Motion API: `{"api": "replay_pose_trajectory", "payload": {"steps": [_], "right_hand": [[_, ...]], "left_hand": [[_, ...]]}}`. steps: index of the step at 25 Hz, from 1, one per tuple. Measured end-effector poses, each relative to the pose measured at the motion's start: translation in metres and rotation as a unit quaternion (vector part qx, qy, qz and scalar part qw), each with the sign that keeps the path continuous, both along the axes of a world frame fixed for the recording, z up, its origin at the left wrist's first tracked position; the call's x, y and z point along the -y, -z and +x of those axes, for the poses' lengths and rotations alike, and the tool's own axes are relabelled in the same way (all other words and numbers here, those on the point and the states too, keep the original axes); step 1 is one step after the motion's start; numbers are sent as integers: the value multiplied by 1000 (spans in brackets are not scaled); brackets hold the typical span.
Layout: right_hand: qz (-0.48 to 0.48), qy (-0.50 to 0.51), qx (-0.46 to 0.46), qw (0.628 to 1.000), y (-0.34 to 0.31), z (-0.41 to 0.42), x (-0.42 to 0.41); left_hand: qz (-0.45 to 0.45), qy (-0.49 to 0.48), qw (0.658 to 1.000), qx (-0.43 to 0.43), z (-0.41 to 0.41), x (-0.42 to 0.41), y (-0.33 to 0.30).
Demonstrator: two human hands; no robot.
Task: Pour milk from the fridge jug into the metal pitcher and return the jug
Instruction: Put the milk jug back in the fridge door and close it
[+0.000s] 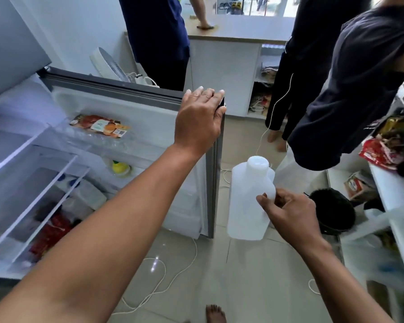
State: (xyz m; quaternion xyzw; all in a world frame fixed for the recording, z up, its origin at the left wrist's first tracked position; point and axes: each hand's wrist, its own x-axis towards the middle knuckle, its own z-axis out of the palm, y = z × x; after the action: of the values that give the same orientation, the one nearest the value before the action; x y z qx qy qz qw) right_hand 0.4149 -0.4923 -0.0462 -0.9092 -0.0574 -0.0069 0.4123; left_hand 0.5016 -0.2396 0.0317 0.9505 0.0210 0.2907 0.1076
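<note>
A white translucent plastic milk jug [247,197] with a wide cap hangs upright above the floor, right of the open fridge door [135,106]. My right hand [287,210] grips it by the handle on its right side. My left hand [200,117] rests on the top outer corner of the door, fingers curled over its edge. The fridge interior [33,173] stands open at the left, with glass shelves and packaged food. The metal pitcher is not in view.
Three people stand close behind and to the right: one in blue at a counter [238,31], two in dark clothes [359,94]. Shelves with snack packets [383,150] line the right edge. A black bin [334,210] and white cords [163,276] are on the tiled floor.
</note>
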Motion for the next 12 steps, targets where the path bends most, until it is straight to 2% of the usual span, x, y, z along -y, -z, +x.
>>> {"api": "replay_pose_trajectory", "payload": {"steps": [3, 7, 10, 12], "right_hand": [[1, 2, -4, 1000, 4, -4, -3], [14, -3, -23, 1000, 9, -14, -15], [15, -35, -50, 998, 21, -25, -30], [10, -56, -69, 996, 38, -34, -42]], "left_hand": [[-9, 13, 1000, -6, 2, 1, -1], [-91, 71, 993, 2, -42, 3, 2], [-179, 88, 980, 25, -115, -5, 40], [-271, 36, 962, -27, -165, -12, 83]]}}
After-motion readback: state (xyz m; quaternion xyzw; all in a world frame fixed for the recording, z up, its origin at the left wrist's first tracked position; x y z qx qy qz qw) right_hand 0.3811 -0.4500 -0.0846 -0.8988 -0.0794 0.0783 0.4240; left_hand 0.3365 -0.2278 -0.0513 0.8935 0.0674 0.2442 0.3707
